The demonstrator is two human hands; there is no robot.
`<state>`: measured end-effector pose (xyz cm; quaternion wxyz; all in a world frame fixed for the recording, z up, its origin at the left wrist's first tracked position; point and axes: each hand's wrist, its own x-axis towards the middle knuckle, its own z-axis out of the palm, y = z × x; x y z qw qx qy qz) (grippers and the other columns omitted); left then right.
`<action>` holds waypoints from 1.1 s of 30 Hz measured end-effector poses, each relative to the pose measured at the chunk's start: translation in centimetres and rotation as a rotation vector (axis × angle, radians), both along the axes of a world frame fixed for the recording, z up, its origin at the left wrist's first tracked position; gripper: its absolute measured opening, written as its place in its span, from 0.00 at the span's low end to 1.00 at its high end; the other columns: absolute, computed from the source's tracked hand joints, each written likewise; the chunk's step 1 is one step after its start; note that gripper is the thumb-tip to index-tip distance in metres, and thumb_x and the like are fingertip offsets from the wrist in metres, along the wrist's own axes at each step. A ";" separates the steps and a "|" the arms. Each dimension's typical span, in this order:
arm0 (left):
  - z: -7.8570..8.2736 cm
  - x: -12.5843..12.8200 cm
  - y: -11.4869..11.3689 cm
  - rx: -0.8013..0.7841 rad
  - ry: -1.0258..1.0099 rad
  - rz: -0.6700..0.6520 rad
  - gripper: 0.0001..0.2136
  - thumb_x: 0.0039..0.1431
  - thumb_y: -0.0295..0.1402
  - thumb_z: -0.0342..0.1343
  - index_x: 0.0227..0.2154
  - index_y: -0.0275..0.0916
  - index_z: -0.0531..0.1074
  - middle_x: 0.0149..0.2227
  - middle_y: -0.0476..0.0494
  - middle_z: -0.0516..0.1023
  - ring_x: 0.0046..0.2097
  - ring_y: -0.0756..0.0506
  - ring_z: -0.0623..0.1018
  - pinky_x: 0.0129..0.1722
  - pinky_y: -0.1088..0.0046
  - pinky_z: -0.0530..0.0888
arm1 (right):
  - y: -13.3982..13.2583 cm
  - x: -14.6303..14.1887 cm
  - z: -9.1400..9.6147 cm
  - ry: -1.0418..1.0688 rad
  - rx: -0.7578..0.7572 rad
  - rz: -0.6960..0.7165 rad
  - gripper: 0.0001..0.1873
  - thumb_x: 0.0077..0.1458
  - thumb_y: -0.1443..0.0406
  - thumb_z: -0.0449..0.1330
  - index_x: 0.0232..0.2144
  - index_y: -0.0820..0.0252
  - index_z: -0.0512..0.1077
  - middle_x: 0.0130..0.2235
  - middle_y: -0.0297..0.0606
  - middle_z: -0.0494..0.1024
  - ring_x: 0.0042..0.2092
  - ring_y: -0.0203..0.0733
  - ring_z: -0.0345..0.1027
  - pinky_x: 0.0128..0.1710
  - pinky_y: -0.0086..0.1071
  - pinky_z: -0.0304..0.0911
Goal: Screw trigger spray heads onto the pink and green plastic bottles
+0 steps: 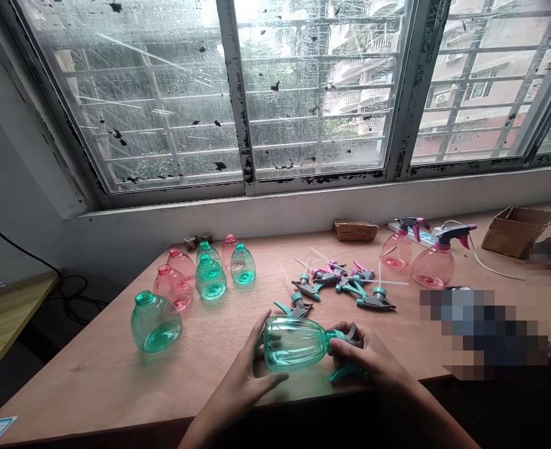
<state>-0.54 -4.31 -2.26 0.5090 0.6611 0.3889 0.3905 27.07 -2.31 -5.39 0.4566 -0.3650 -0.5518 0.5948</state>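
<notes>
daylight from window (pixel 303 93); soft shadows; wide-angle edge bending; pixelated patches right

On the table (pixel 92 386), at lower centre of the frame, a bottle (pixel 296 343) lies on its side between the left hand (pixel 249 374), against its base, and the right hand (pixel 369 358), around the trigger head (pixel 350 337) at its neck. Just above it in the frame lies a heap of loose trigger heads (pixel 341 284), with a cluster of bottles (pixel 204 271) to the left and a lone bottle (pixel 156 321) lower left of that cluster. At the right stand two capped bottles (pixel 432 262), a cardboard box (pixel 518 231) lies further right, a small box (pixel 355 230) sits at the table's back edge, and the window (pixel 303 93) fills the top.
</notes>
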 end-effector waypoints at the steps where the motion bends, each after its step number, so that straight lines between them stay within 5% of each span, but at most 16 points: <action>1: -0.1 0.0 0.0 0.001 -0.004 0.001 0.47 0.55 0.33 0.69 0.70 0.49 0.44 0.69 0.41 0.56 0.67 0.35 0.61 0.66 0.57 0.61 | 0.0 0.0 0.0 0.008 0.003 0.001 0.23 0.54 0.52 0.69 0.42 0.63 0.72 0.30 0.34 0.78 0.31 0.41 0.73 0.31 0.33 0.67; 5: -0.1 -0.3 -0.2 -0.050 0.020 0.025 0.51 0.53 0.38 0.71 0.71 0.47 0.40 0.70 0.39 0.54 0.68 0.34 0.60 0.67 0.55 0.60 | -0.2 0.0 0.2 0.011 -0.011 0.003 0.22 0.54 0.53 0.69 0.42 0.62 0.72 0.29 0.33 0.77 0.31 0.39 0.72 0.31 0.31 0.66; 9: 0.1 -0.6 -0.1 -0.052 0.042 0.010 0.41 0.62 0.46 0.62 0.70 0.44 0.45 0.71 0.39 0.54 0.69 0.35 0.58 0.69 0.54 0.54 | -0.4 0.1 0.4 -0.024 -0.012 0.017 0.22 0.53 0.53 0.70 0.42 0.63 0.72 0.27 0.32 0.77 0.30 0.39 0.71 0.30 0.30 0.65; 17: 0.4 -0.2 -0.5 -0.006 -0.021 -0.019 0.44 0.59 0.37 0.65 0.70 0.56 0.41 0.72 0.47 0.49 0.69 0.36 0.58 0.68 0.54 0.55 | -0.3 0.0 0.2 0.007 -0.018 0.003 0.22 0.53 0.53 0.70 0.42 0.62 0.72 0.28 0.32 0.77 0.30 0.38 0.72 0.30 0.30 0.66; 25: 0.4 -0.4 -0.5 -0.013 0.013 -0.015 0.44 0.59 0.51 0.62 0.71 0.45 0.44 0.70 0.39 0.55 0.70 0.31 0.55 0.70 0.51 0.49 | -0.4 0.0 0.5 -0.034 -0.038 0.003 0.24 0.51 0.51 0.70 0.41 0.61 0.72 0.27 0.32 0.77 0.29 0.41 0.72 0.30 0.32 0.66; 33: 1.0 -0.1 -0.9 0.011 0.000 -0.116 0.47 0.62 0.38 0.62 0.70 0.53 0.32 0.73 0.44 0.46 0.71 0.37 0.52 0.70 0.55 0.50 | -0.5 0.1 0.7 -0.033 -0.014 0.001 0.23 0.52 0.51 0.70 0.41 0.61 0.72 0.27 0.32 0.77 0.29 0.41 0.72 0.29 0.31 0.66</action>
